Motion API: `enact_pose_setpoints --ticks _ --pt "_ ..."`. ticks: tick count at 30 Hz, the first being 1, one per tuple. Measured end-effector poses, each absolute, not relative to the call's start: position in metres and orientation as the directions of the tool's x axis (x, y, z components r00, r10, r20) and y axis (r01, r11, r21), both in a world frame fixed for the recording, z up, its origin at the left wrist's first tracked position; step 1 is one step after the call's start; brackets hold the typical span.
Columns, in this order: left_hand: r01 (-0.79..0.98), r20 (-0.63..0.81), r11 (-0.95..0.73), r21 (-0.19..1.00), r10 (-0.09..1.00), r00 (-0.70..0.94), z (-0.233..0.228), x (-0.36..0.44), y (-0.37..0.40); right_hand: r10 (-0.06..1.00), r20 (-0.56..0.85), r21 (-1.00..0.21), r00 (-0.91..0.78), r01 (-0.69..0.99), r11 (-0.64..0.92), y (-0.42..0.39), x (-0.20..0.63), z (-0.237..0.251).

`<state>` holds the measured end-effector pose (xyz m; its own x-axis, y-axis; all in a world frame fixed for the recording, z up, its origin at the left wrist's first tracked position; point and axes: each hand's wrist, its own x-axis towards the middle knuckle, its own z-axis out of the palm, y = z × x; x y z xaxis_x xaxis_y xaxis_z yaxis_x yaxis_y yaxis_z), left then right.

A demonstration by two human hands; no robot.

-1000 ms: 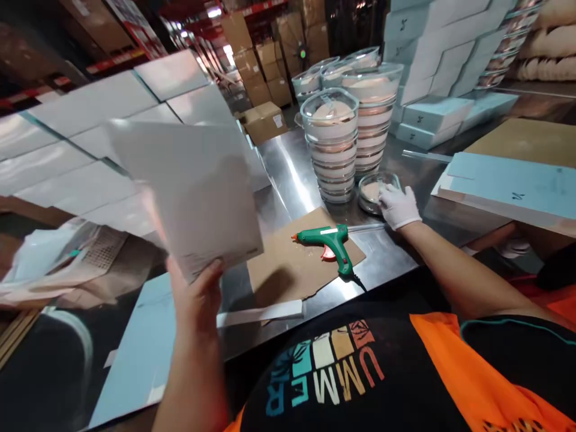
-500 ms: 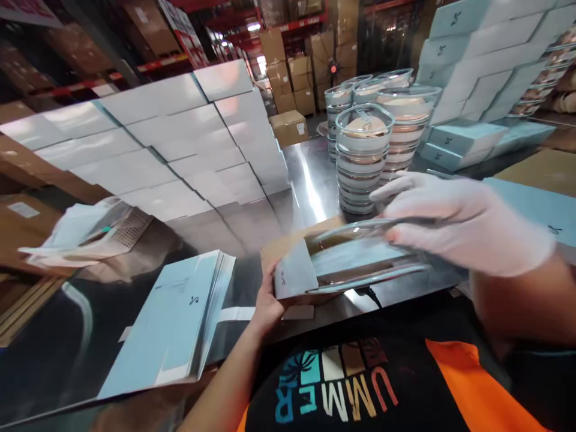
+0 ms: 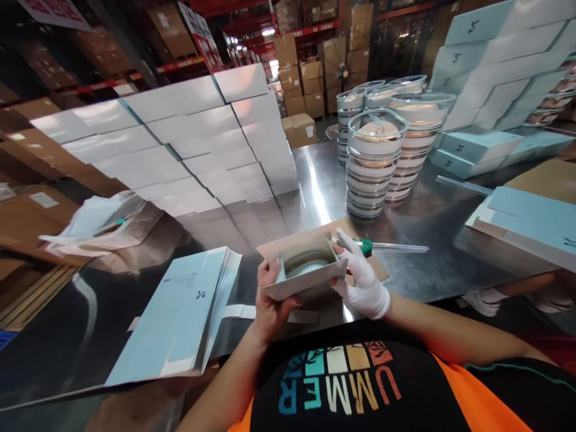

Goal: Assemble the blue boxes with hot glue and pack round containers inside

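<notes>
An open pale blue box (image 3: pixel 306 281) is held between both hands just above the steel table's near edge. Inside it lies a clear lidded dish (image 3: pixel 308 264). My bare left hand (image 3: pixel 269 299) grips the box's left side. My white-gloved right hand (image 3: pixel 361 281) holds its right side, fingers along the wall. A green glue gun (image 3: pixel 365 245) lies behind the right hand on a brown cardboard sheet (image 3: pixel 380 267).
A pile of flat pale blue box blanks (image 3: pixel 180 318) lies to the left. Stacks of clear lidded dishes (image 3: pixel 373 162) stand behind. White closed boxes (image 3: pixel 180 144) are piled at the left, blue ones (image 3: pixel 486 54) at the right. More blanks (image 3: pixel 526 219) rest at the right edge.
A second ago my left hand held a flat blank up and the right reached for a dish. The dish went into the box, and both hands now hold the box low.
</notes>
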<state>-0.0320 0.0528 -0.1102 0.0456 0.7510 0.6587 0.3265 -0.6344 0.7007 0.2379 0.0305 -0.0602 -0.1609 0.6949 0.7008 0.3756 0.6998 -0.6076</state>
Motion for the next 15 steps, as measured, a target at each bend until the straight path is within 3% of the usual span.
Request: enact_pose_setpoints --ticks 2,4,6,8,12,15 --pt "0.317 0.726 -0.713 0.626 0.68 0.097 -0.101 -0.032 0.053 0.715 0.69 -0.671 -0.113 0.271 0.69 0.036 0.221 -0.06" --pt "0.325 0.743 -0.709 0.626 0.668 0.025 -0.097 -0.029 0.053 0.775 0.627 -0.747 -0.084 0.217 0.628 0.042 0.208 -0.052" --pt "0.344 0.741 -0.673 0.655 0.662 -0.115 -0.1 -0.027 0.054 0.83 0.557 -0.8 -0.017 0.26 0.541 0.048 0.199 -0.045" --pt "0.377 0.752 -0.669 0.64 0.647 -0.129 -0.106 -0.028 0.057 0.85 0.521 -0.82 0.08 0.326 0.471 0.052 0.194 -0.04" --pt "0.475 0.782 -0.714 0.515 0.618 0.081 -0.105 -0.041 0.064 0.855 0.516 -0.776 0.055 0.454 0.439 0.055 0.208 -0.031" --pt "0.527 0.802 -0.685 0.503 0.598 0.011 -0.096 -0.05 0.064 0.891 0.453 -0.659 0.001 0.674 0.334 0.057 0.242 -0.03"
